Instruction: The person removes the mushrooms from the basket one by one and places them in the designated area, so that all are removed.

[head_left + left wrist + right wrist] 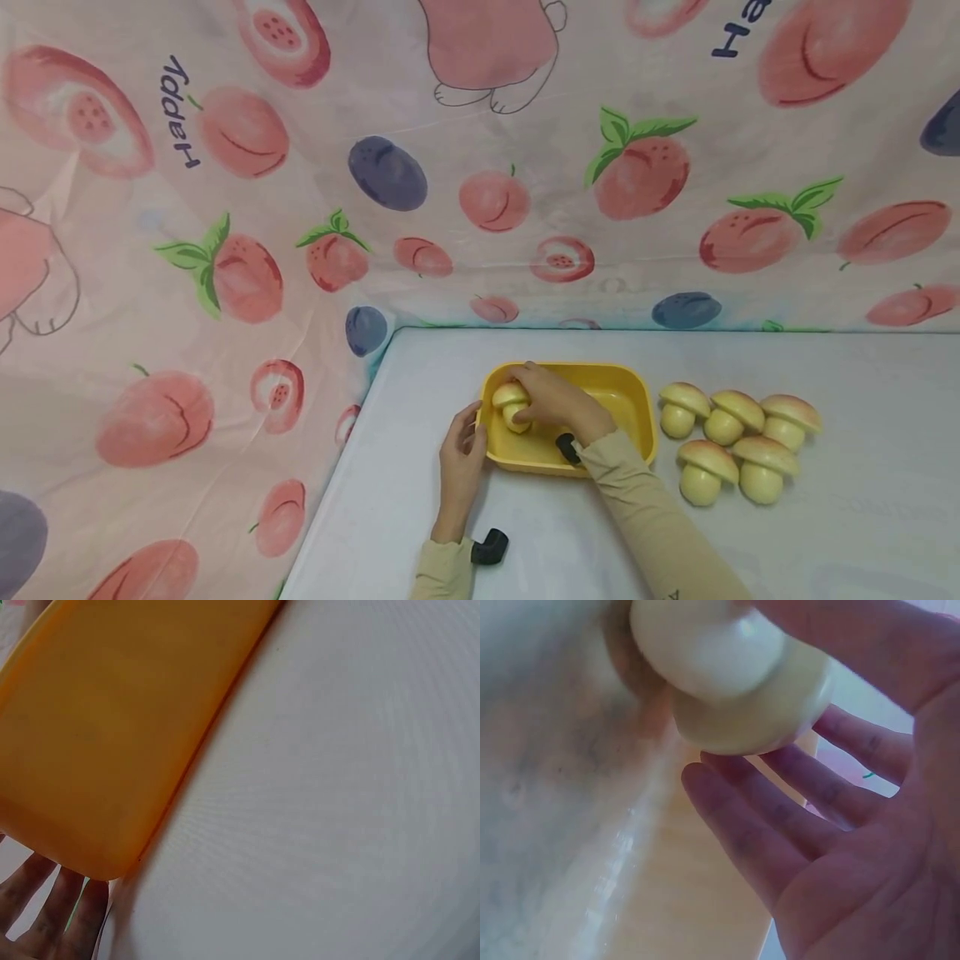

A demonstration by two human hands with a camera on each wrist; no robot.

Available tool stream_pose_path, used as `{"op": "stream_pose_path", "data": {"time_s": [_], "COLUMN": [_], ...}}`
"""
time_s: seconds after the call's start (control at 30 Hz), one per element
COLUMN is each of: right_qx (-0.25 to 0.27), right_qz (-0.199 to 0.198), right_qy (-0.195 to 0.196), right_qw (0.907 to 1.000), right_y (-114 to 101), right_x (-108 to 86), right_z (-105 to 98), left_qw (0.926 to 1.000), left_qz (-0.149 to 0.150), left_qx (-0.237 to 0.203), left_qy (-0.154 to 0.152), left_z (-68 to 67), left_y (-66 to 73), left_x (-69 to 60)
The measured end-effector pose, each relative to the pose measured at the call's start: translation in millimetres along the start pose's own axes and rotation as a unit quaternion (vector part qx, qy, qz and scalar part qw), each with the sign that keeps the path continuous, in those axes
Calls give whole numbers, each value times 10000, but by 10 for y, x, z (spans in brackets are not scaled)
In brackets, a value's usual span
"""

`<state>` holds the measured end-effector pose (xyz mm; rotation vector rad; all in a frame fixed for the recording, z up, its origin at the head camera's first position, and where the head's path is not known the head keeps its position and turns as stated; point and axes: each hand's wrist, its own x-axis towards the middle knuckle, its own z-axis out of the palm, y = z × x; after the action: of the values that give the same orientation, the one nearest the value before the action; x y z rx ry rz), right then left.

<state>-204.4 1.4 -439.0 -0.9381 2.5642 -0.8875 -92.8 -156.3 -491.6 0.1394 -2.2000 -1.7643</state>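
Note:
A toy mushroom point(510, 397) with a yellow-brown cap stands upright at the left end of a yellow plastic tub point(618, 408). My right hand point(558, 402) reaches into the tub and holds this mushroom. In the right wrist view, the thumb lies along the pale stem and the fingertips touch the cap point(750, 731). Outside the tub, my left hand point(461, 457) rests against its left end. The left wrist view shows those extended fingers point(56, 911) touching the tub's outer wall point(120, 727).
Several more toy mushrooms point(701, 471) stand in two rows on the white table point(862, 500), right of the tub. Fruit-printed cloth point(480, 275) hangs behind the table and along its left side. A black wrist device point(490, 547) sits at my left cuff.

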Motion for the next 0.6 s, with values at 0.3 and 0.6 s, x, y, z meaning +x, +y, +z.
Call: {"op": "stream_pose_path", "data": {"time_s": [0.3, 0.6], "right_qx": [100, 183], "right_qz": [22, -321], "right_qy": [-46, -14], "right_qw": [9999, 9993], "right_y": [-7, 28], "right_x": [13, 2], "right_z": [30, 25], "left_qw": [10000, 10000], "left_qz": [-18, 46], "left_qx": [0, -27], "left_qy": [7, 17], "left_z": [-4, 5], "left_y": [-20, -35], "left_x": [-1, 14]}}
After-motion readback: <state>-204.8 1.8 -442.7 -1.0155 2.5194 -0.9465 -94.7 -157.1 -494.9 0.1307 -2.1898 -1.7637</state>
